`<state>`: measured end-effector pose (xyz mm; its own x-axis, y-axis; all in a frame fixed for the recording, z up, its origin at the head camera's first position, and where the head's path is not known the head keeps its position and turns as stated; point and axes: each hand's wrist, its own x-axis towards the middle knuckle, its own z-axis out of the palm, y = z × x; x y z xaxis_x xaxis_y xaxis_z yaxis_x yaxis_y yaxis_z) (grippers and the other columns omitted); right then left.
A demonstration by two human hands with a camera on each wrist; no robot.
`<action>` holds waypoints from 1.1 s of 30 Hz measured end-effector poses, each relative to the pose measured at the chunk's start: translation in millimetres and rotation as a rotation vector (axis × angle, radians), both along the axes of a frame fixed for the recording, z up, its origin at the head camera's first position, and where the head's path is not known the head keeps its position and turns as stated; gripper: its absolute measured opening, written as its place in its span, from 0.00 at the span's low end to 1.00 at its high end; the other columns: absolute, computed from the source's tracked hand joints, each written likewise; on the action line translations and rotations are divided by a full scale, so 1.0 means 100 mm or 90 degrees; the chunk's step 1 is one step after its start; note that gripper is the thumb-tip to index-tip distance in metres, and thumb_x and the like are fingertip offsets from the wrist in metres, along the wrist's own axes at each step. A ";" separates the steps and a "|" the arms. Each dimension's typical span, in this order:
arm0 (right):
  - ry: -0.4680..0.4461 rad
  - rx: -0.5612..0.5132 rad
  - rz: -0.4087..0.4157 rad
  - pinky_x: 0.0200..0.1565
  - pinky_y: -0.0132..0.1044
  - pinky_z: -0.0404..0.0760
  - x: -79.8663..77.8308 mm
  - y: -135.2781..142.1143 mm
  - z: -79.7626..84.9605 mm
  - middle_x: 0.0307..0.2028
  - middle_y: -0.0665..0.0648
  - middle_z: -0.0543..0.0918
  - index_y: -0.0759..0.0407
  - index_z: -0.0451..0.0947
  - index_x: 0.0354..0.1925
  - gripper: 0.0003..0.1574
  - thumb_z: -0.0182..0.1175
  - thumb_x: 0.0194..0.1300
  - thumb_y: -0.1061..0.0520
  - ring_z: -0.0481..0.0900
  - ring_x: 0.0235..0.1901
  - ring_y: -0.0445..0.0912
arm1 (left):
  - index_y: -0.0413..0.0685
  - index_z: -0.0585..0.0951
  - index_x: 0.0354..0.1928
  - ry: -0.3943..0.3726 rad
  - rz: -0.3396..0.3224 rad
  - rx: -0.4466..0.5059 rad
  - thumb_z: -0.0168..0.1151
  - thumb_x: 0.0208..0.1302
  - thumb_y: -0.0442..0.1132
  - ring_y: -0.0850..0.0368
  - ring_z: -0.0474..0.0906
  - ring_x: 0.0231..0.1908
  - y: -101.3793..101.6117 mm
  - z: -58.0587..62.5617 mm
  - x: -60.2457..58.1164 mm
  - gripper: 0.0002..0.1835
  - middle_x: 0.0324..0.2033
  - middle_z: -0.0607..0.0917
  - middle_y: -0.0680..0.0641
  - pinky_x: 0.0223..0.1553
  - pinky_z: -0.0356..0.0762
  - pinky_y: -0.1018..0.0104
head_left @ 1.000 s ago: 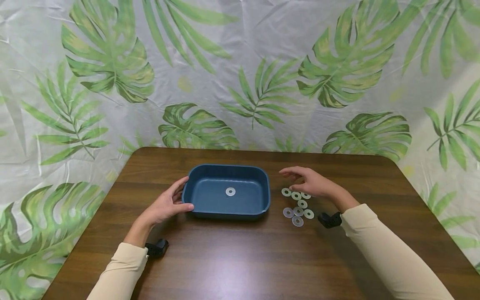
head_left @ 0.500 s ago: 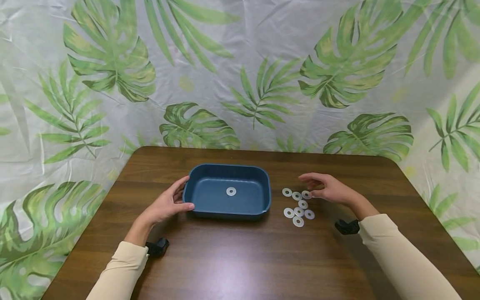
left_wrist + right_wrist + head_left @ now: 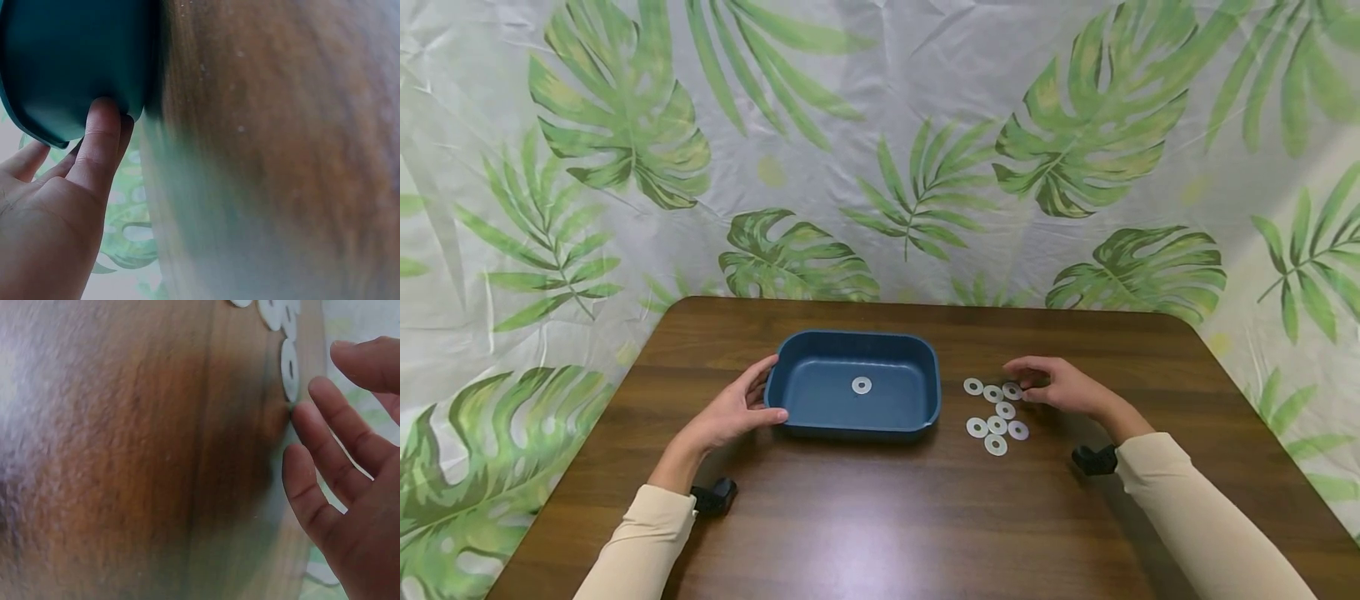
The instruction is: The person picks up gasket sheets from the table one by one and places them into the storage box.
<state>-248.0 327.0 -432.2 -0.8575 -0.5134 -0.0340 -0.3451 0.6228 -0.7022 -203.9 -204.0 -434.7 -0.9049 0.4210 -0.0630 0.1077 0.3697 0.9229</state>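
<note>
A dark blue rectangular dish [image 3: 857, 432] sits left of the table's middle, with one flat metal washer [image 3: 861, 385] on its floor. My left hand [image 3: 730, 412] holds the dish by its left end. In the left wrist view the thumb [image 3: 103, 134] presses the outer wall and the other fingers reach round the corner. To the right of the dish lies a loose group of several washers [image 3: 996, 444]. Over the rearmost right washer [image 3: 1012, 391] is my right hand [image 3: 1063, 386], its fingers bent a little and spread apart in the right wrist view, with nothing seen between them.
A brown wood-grain table [image 3: 865, 517] carries everything. Behind it hangs a pale cloth [image 3: 925, 167] with green leaf prints. Black wrist cameras sit below each wrist, the right one [image 3: 1095, 459] just right of the washers.
My right hand has drawn back to the right and nearer, from above the far washers to the rearmost right one. The left hand and dish stay put.
</note>
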 end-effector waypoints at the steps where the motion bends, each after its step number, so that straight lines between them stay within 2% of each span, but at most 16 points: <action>1: 0.004 0.001 -0.001 0.49 0.32 0.81 -0.01 0.00 -0.02 0.58 0.71 0.80 0.70 0.73 0.62 0.29 0.62 0.62 0.70 0.81 0.53 0.62 | 0.42 0.46 0.79 0.000 0.000 0.000 0.67 0.64 0.38 0.28 0.47 0.75 0.00 0.00 0.00 0.50 0.77 0.48 0.29 0.70 0.58 0.35; 9: 0.059 0.067 -0.021 0.47 0.46 0.81 -0.05 0.00 -0.11 0.49 0.66 0.83 0.66 0.79 0.56 0.25 0.66 0.60 0.67 0.82 0.46 0.55 | 0.42 0.46 0.79 -0.005 0.000 0.004 0.67 0.64 0.38 0.28 0.47 0.75 0.00 0.00 0.01 0.50 0.77 0.48 0.29 0.70 0.57 0.34; 17: 0.097 0.130 0.001 0.42 0.40 0.78 -0.07 -0.04 -0.13 0.45 0.60 0.81 0.62 0.82 0.52 0.20 0.67 0.60 0.64 0.78 0.41 0.48 | 0.42 0.45 0.79 -0.005 -0.003 0.010 0.67 0.65 0.37 0.28 0.46 0.75 0.00 0.00 0.01 0.50 0.77 0.47 0.30 0.70 0.56 0.35; 26: 0.141 0.199 0.014 0.42 0.42 0.77 -0.10 -0.14 -0.07 0.41 0.58 0.80 0.61 0.83 0.46 0.15 0.66 0.59 0.65 0.77 0.38 0.47 | 0.44 0.45 0.79 -0.016 0.002 0.012 0.67 0.65 0.38 0.28 0.48 0.75 -0.01 0.03 0.00 0.49 0.77 0.48 0.31 0.69 0.60 0.36; 33: 0.118 0.178 -0.027 0.39 0.39 0.75 -0.07 -0.16 -0.08 0.37 0.56 0.81 0.60 0.78 0.41 0.14 0.68 0.56 0.66 0.76 0.36 0.45 | 0.44 0.45 0.79 -0.021 0.002 0.012 0.67 0.65 0.38 0.29 0.47 0.75 0.00 0.01 0.01 0.50 0.77 0.48 0.30 0.70 0.57 0.36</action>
